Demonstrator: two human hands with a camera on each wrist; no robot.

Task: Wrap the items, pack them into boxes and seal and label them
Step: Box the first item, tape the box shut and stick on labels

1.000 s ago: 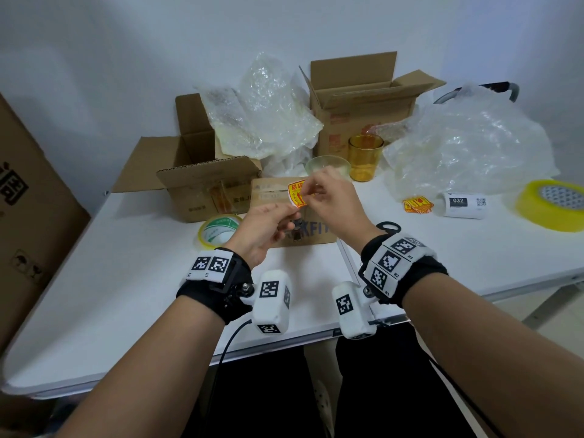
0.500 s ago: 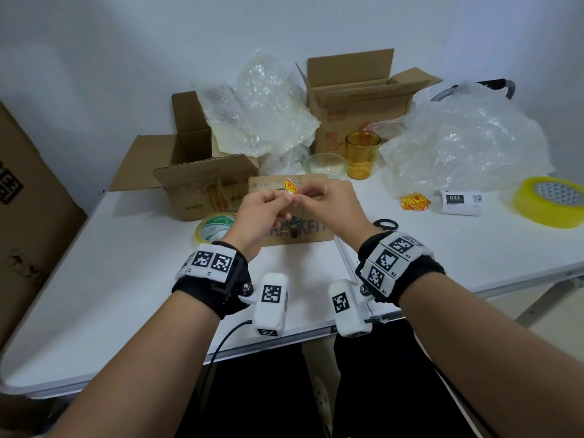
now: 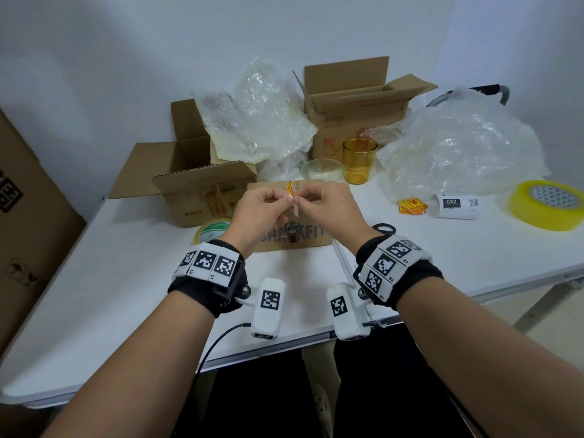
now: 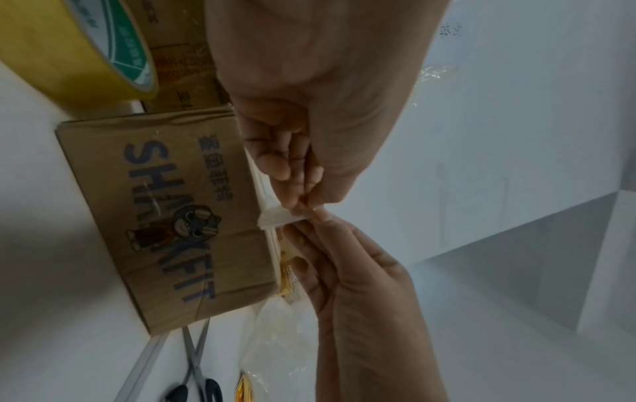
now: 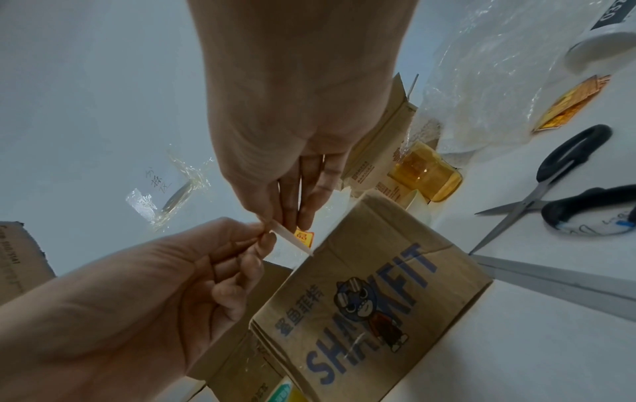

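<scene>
Both hands are raised just above a closed brown box (image 3: 309,238) printed SHARKFIT (image 5: 371,307), which lies on the white table. My left hand (image 3: 268,203) and my right hand (image 3: 319,200) pinch a small orange and yellow label sticker (image 3: 290,191) with white backing paper (image 5: 292,240) between their fingertips. In the left wrist view the white backing (image 4: 275,219) shows at the pinch, and the sticker's orange edge (image 4: 285,272) runs along the right hand's fingers. Most of the sticker is hidden by the fingers.
Two open cardboard boxes (image 3: 196,184) (image 3: 357,102), bubble wrap heaps (image 3: 259,121) (image 3: 458,147), an amber glass (image 3: 359,159) and a clear bowl (image 3: 322,169) stand behind. Tape rolls (image 3: 211,230) (image 3: 550,203), spare stickers (image 3: 412,206), a label roll (image 3: 458,205) and scissors (image 5: 557,179) lie around.
Both hands have come lower and closer together over the box. The sticker now shows less, curled and partly separated from its white backing between the fingertips.
</scene>
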